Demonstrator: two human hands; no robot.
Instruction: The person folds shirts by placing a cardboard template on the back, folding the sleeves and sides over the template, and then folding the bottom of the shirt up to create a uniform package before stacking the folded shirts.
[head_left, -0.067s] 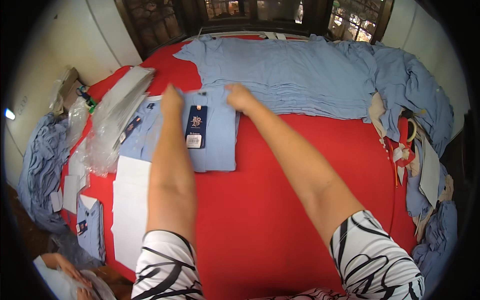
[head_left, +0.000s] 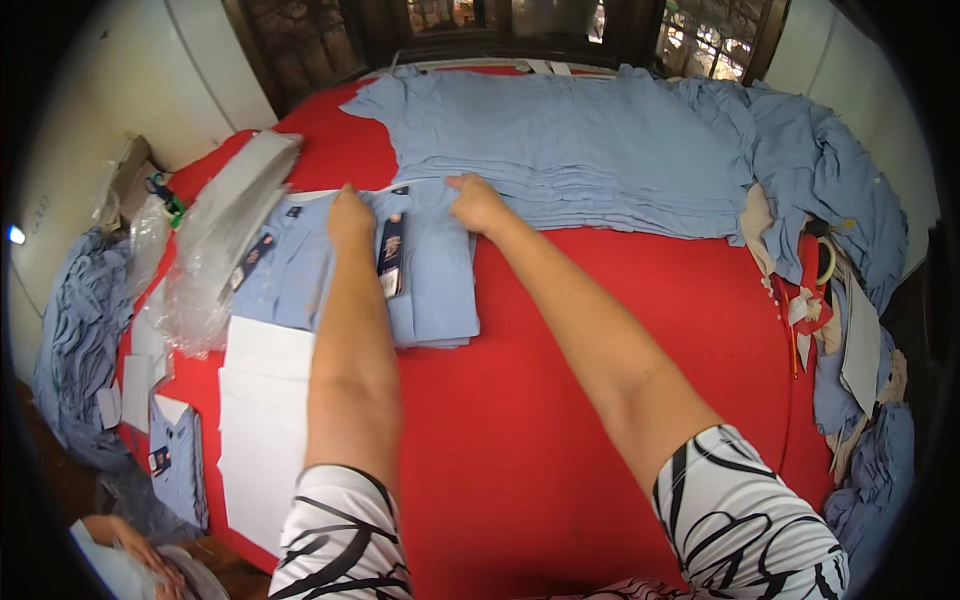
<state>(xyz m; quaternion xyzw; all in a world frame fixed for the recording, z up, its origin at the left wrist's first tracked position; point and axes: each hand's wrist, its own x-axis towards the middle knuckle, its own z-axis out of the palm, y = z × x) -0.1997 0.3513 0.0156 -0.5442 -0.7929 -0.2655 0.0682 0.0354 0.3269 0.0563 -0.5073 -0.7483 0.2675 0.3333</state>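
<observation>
A folded light-blue shirt [head_left: 440,280] lies flat on the table, its far edge held between my two hands. My left hand [head_left: 350,215] is closed on its far left corner, and my right hand [head_left: 477,203] pinches the far right corner. From the shirt's front hangs a dark navy tag [head_left: 391,255], seen at a slant. Just left, partly behind my left forearm, is another folded blue shirt [head_left: 290,260] with its own navy tag [head_left: 253,262]. White card sheets [head_left: 262,430] lie nearer me, below that shirt.
Blue shirts [head_left: 560,140] lie stacked flat at the back of the red-covered table [head_left: 590,420]. Clear plastic bags [head_left: 220,230] and scissors [head_left: 165,195] sit at left, heaped blue garments [head_left: 80,340] beyond. Another person's hands [head_left: 140,555] show at lower left.
The folded shirt in my hands has shifted slightly to the right and toward me. Its tag has swung to a narrower slant.
</observation>
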